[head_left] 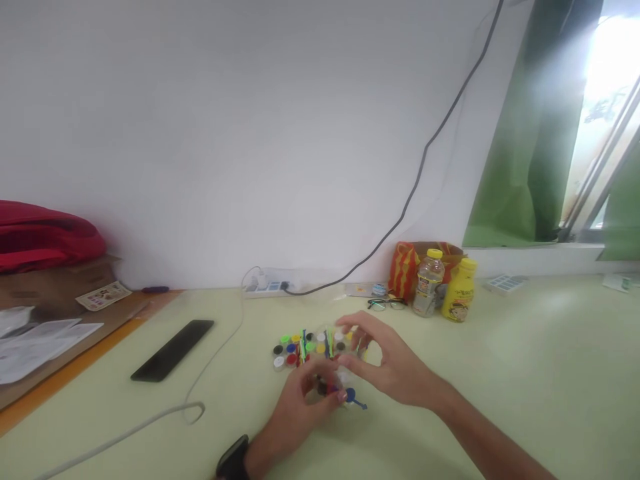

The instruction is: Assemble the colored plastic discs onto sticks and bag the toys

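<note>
Hands (300,408) (393,363) curve about coloured pots (310,347), right one spread, left one's grip unclear.

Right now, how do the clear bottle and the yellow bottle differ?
Body: the clear bottle is see-through around its label; the yellow bottle is solid yellow.
Height: the clear bottle looks taller in this view than the yellow bottle.
Place: the clear bottle is left of the yellow bottle.
Shared: both are yellow-capped and upright on the table.

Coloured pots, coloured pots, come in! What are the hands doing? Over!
Left hand curled at the coloured pots, grip unclear. Right hand open at their right side. Blue piece close by the left hand. Hands hide some pots. Over.
</note>
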`<state>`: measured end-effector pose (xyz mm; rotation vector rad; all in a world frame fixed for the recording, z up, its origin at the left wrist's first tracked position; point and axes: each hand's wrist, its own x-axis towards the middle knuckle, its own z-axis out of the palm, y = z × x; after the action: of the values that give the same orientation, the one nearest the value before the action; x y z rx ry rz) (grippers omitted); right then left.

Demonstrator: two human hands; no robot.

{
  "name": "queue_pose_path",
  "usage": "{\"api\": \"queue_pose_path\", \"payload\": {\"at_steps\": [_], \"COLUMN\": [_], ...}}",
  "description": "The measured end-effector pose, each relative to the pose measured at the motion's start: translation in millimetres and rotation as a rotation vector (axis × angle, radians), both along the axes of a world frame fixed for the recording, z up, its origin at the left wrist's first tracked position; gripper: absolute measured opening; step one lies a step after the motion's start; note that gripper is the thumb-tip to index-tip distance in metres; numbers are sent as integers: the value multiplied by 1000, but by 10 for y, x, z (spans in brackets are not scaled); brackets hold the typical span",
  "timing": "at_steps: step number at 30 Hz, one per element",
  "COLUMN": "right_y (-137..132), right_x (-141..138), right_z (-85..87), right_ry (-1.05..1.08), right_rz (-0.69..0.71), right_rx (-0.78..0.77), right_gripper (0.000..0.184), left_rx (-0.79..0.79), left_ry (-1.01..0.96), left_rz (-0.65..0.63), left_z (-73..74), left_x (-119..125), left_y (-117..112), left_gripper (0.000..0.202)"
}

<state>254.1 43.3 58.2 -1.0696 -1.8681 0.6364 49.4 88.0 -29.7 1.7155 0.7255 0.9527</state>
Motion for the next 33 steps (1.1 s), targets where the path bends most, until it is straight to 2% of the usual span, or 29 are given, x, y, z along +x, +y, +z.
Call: {"api": "queue_pose_path", "payload": {"at_steps": [1, 2, 5, 8, 12, 17, 26, 33], "right_y": [-18, -35, -74, -85, -42, -1, -46, -77], "right_x": [3, 6, 6, -2, -23, -54, -59, -92], "right_z": [-90, -177, -372, -456, -520, -584, -553, -544], "right_ry": [86, 163, 325, 342, 297, 379, 373, 385], "right_rz": [-23, -29, -27, -6, -34, -41, -20, 32], "right_rx": [-56, -113, -181, -184, -201, -268, -291, -313], "right_gripper": [51, 58, 56, 58, 33, 36, 36, 35], "left_rx": [4, 2, -35, -41, 3, 29, 62, 34], "left_ry": [-3, -11, -76, -117, -90, -82, -72, -23], "left_rz": [-19, -39, -71, -41, 26, 41, 59, -24], "left_z": [16, 29, 39, -2, -25, 40, 45, 137], "left_x": [2, 4, 19, 39, 57, 63, 24, 22], "left_y": [-4, -8, -15, -20, -41, -60, 9, -44], "left_gripper": [34, 34, 37, 30, 30, 30, 26, 25]}}
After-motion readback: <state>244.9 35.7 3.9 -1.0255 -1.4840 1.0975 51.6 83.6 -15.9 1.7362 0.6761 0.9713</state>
